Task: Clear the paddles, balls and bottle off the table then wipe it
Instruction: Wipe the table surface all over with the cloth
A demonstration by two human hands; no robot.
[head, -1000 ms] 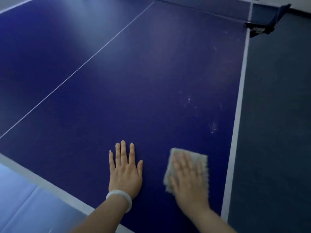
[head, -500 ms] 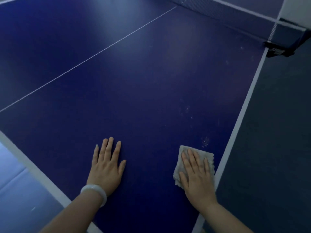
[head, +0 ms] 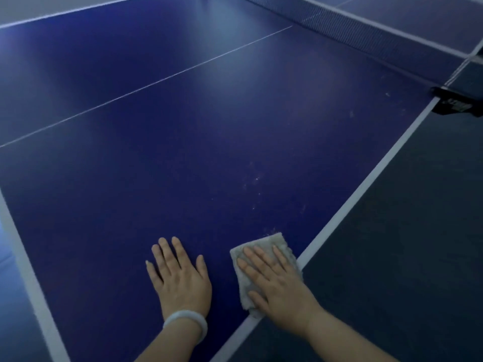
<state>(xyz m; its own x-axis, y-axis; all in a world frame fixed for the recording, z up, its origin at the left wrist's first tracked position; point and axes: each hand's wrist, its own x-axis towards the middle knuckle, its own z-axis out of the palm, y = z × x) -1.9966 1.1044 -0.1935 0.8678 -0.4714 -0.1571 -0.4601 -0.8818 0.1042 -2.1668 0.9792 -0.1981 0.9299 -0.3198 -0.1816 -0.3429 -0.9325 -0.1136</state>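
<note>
My right hand (head: 277, 286) pressed a cloth (head: 264, 246) flat near the table (head: 183, 152)'s right edge; my left hand (head: 180, 278) rested beside it, fingers straight.

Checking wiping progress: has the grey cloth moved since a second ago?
Yes. The grey cloth under the right hand slid rightward to the table's white side line, now overlapping it.

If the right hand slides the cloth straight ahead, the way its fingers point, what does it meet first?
Probably the pale specks on the table; beyond them the way looks free up to the net.
</note>
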